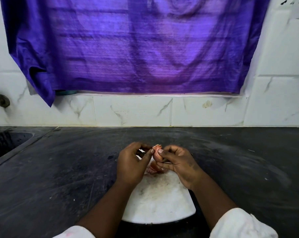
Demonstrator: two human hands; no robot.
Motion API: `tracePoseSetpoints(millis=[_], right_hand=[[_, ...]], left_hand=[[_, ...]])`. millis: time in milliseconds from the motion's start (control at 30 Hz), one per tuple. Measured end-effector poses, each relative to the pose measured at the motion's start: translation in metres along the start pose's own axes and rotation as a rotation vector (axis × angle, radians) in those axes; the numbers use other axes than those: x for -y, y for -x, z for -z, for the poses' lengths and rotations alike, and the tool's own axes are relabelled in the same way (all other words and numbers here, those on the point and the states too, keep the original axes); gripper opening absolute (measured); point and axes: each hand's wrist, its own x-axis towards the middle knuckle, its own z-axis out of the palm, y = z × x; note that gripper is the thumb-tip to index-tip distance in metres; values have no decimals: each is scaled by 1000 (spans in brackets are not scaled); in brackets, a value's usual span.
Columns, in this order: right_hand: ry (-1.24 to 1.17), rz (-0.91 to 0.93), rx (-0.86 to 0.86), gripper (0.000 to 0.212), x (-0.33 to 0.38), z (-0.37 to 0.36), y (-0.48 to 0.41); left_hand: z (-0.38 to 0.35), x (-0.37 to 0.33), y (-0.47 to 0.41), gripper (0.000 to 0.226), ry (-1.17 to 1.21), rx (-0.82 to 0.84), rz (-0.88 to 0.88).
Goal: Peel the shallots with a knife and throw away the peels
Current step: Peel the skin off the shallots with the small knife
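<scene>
The shallot [157, 154] sits upright in the right hand's [181, 166] grip — thumb clamped on its side — above the white board [159, 200] on the bench [59, 169]. The left hand [132, 163] pinches loose skin at its top (knife not discernible).

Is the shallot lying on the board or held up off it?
Held up: the right hand pinches the shallot above the white board.

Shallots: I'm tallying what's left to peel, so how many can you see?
1. The shallot is held between both hands above the white board; the hands may hide others.
</scene>
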Motion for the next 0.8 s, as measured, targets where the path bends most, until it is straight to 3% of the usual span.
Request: tracePoseSetpoints(millis=[333,500,800], right_hand=[[16,50,-1,25,-1,0,0],[-9,33,11,28,-1,1,-1],[-332,-73,-33,39,-1,6,-6]], left_hand=[[-1,5,-2,1,77,37,81],[-5,0,2,12,92,114,67],[-5,-8,8,10,87,252,-57]])
